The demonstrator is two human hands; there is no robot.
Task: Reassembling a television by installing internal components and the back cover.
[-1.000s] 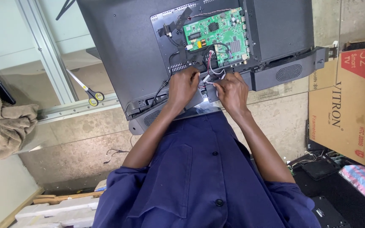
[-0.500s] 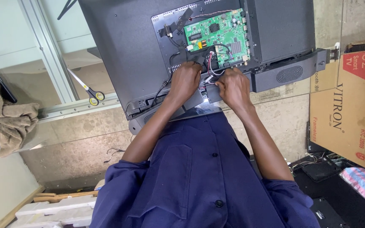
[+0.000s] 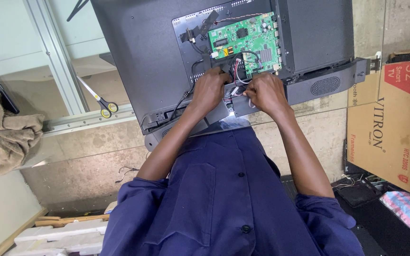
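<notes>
The person leaned over the opened back of a flat television (image 3: pixel 157 61) that lay face down on the glass surface (image 3: pixel 72 85). Both hands worked close together at the lower edge of the green circuit board (image 3: pixel 245 40), where a cluster of red and white wires (image 3: pixel 237 71) ran down from the board.

The left hand (image 3: pixel 210 90) was curled with its fingers bent in toward the wires and the black cable (image 3: pixel 186 97) that trailed off along the panel; its grip looked closed, but the knuckles hid whatever it pinched, so I could not tell exactly what it held. The right hand (image 3: pixel 266 92) was closed too, knuckles up, touching the wires beside a long grey speaker bar (image 3: pixel 326 85); the fingertips were hidden from where I stood.

To my mind, the risk lay in those thin wires. A pull at an angle could have torn a lead out of its plug or strained the socket on the board, because both hands were bunched tightly over a small spot with little room to see. A slip might also have scraped fingers across the board's parts.

A pair of scissors with yellow and black handles (image 3: pixel 101 103) lay on the surface well apart to one side, and a crumpled brown cloth (image 3: pixel 8 132) sat farther off. A cardboard box (image 3: pixel 390 123) stood on the other side.
</notes>
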